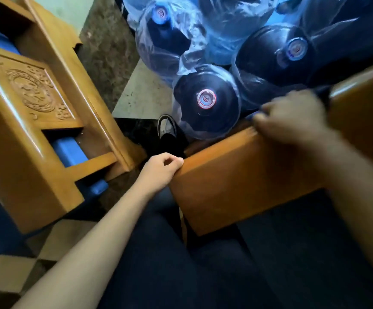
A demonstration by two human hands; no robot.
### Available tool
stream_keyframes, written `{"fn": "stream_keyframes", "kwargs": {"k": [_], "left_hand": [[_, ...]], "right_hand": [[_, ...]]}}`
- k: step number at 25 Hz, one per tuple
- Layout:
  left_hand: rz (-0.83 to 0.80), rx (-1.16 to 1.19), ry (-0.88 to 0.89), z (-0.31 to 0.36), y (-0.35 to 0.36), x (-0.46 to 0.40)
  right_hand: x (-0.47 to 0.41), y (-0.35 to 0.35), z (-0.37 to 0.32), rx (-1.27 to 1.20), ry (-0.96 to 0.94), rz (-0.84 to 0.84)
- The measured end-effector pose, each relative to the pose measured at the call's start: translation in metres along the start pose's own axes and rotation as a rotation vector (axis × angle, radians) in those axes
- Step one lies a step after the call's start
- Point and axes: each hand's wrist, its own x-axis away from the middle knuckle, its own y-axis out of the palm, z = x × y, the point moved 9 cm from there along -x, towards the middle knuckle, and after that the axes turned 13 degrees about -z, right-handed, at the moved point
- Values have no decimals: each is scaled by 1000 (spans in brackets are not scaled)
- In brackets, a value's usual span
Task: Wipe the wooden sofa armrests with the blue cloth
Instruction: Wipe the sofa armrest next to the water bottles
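Observation:
A broad wooden armrest (243,179) runs from the centre up to the right edge. My left hand (161,168) rests at its near left corner, fingers curled against the wood, nothing in it. My right hand (292,117) is blurred and pressed on the armrest's far edge, closed on the blue cloth (321,92). Only dark blue slivers of the cloth show beside the hand. A second sofa's carved wooden armrest (31,112) stands at the left.
Several large water bottles (205,101) wrapped in clear plastic crowd the floor just beyond the armrest. Blue seat cushions (69,152) show through the left sofa's frame. My shoe (166,128) stands in the narrow gap between both sofas. Checkered tiles (14,273) lie bottom left.

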Motion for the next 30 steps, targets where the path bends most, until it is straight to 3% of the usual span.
{"fn": "stream_keyframes", "kwargs": {"k": [2,4,6,8,10,11,13,17,20,22,25,27,30], "left_hand": [[6,59,8,-7,-3,-2],[141,253,-66,-21,-30,-6],[236,348,-104,-17,-47,-16],[72,129,61,41,-25,-38],[-234,-129,261,117,32,-52],[-310,-278,337,149,56,-56],[-312,-522,471,212,94,-69],[-195,-636,530,308,135,-99],[-244,-566,474,315,143,-114],[-269,-480,463,296,135,-106],[-280,-302,385,254,115,-90],[-258,-193,308,223,96,-85],[-264,-211,264,193,77,-80]], "right_hand": [[28,21,-108,-106,-106,-11],[60,32,-211,-248,-300,-75],[69,36,-228,-276,-374,15],[87,45,-206,-296,-456,235],[109,60,-167,-279,-513,404],[114,66,-136,-269,-481,464],[108,78,-40,-255,-266,554],[89,90,182,-392,252,518],[76,79,290,-568,566,497],[81,86,314,-704,736,492],[112,120,253,-936,947,555],[134,142,154,-1093,1000,617],[167,154,-3,-1110,1008,617]]}}
